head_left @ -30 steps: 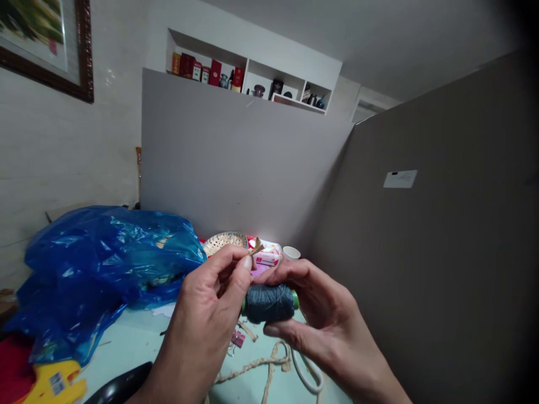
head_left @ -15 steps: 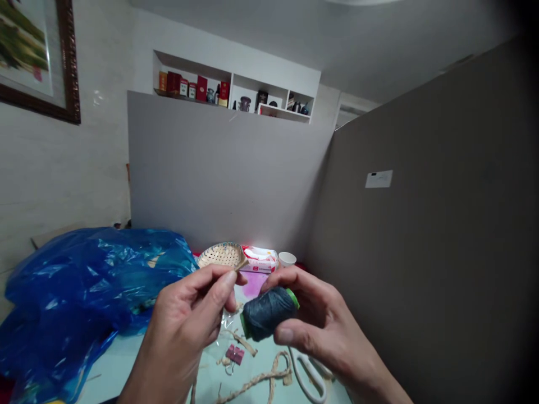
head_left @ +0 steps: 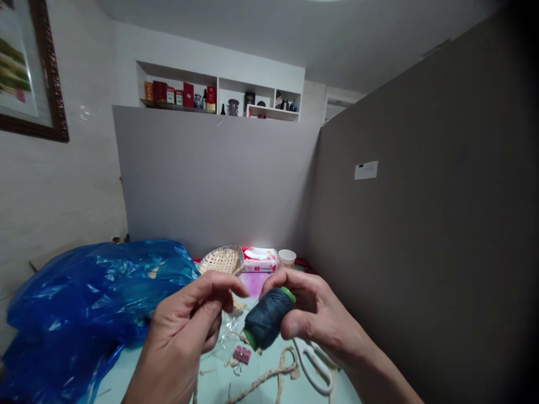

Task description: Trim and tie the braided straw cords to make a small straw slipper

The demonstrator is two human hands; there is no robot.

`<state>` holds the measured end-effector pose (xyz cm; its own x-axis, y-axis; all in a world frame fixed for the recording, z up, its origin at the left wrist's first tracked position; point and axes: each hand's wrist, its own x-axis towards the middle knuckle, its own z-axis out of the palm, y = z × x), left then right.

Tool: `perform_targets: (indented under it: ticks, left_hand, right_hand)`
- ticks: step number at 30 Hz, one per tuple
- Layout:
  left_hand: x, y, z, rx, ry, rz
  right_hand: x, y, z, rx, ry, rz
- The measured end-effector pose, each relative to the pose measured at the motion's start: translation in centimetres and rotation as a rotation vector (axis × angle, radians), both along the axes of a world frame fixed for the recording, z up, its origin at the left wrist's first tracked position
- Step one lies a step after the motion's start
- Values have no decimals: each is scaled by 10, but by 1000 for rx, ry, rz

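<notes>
My right hand (head_left: 315,314) grips a spool of dark blue-green thread (head_left: 269,317) with green ends, thumb below and fingers over the top. The spool is tilted above the table. Just left of it is my left hand (head_left: 189,325), its fingers curled in and the index finger reaching toward the spool; whatever is inside the curl is hidden. Beneath the hands a braided straw cord (head_left: 263,381) lies on the table, with a purple binder clip (head_left: 242,354) and white-handled scissors (head_left: 314,367) close by.
A large blue plastic bag (head_left: 96,303) covers the table's left side. At the back stand a woven basket (head_left: 221,261), a tissue pack (head_left: 260,260) and a paper cup (head_left: 287,258). Grey partitions (head_left: 219,179) enclose the back and right.
The tan strip end that showed at my left fingertips is out of sight, and the index finger now points at the spool. My right hand has tilted the spool slightly. The view has shifted.
</notes>
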<state>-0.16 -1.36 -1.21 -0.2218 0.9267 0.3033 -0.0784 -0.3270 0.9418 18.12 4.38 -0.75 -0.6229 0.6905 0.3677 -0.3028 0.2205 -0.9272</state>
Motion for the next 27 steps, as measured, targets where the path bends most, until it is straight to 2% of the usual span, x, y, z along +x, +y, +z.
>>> perform_targets:
  ticks: [3, 7, 10, 15, 20, 24, 27]
  left_hand:
    - [2, -4, 5, -1, 126, -25]
    - [8, -9, 12, -1, 237, 103]
    - [10, -11, 13, -24, 293, 133]
    - [9, -11, 13, 26, 340, 140]
    - [8, -8, 9, 159, 494, 188]
    - [14, -13, 10, 222, 485, 308]
    - [16, -16, 12, 195, 461, 276]
  right_hand:
    - [2, 1, 2, 40, -19, -5]
    - [6, 1, 6, 199, -72, -75]
    - [9, 0, 8, 318, -120, -138]
    - [9, -1, 7, 383, -159, -187]
    - [8, -4, 6, 487, -176, -277]
    - [6, -6, 6, 528, -137, -263]
    - [6, -4, 6, 508, -119, -220]
